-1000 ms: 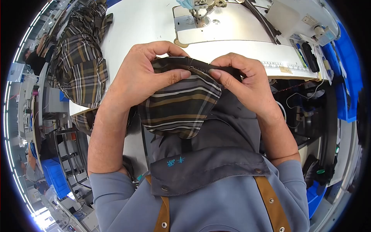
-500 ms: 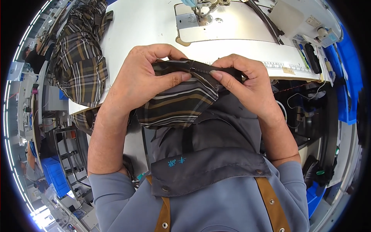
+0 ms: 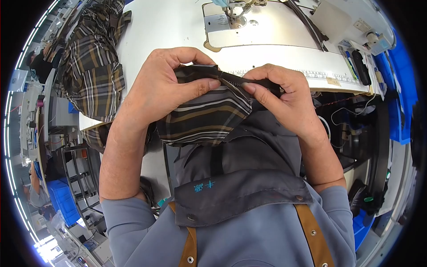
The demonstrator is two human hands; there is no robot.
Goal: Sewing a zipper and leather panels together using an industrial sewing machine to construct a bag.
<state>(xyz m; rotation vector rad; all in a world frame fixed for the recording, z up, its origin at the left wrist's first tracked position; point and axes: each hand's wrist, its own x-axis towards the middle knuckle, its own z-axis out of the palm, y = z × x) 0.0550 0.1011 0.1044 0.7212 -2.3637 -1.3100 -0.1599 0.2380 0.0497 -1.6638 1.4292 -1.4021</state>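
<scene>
Between my hands, in front of the table's near edge, is a dark plaid fabric piece (image 3: 204,116) with white and brown stripes. My left hand (image 3: 167,86) pinches its folded upper edge between thumb and fingers. My right hand (image 3: 282,95) grips a dark zipper (image 3: 233,81), thumb on the teeth. The zipper lies along the edge of the plaid cloth, running from one hand to the other. Below the hands the plaid hangs over my dark apron (image 3: 240,191). What the left fingertips do behind the fold is hidden.
A sewing machine (image 3: 235,20) stands at the table's far side. Piled plaid fabric (image 3: 91,66) hangs over the left edge. More dark zippers (image 3: 309,26) lie at the far right, near pens (image 3: 346,60) and a black-handled tool (image 3: 361,66). A ruler strip (image 3: 320,76) runs along the front edge.
My left hand has tilted and risen slightly, lifting the folded edge of the plaid fabric. The right hand stays almost in place on the zipper.
</scene>
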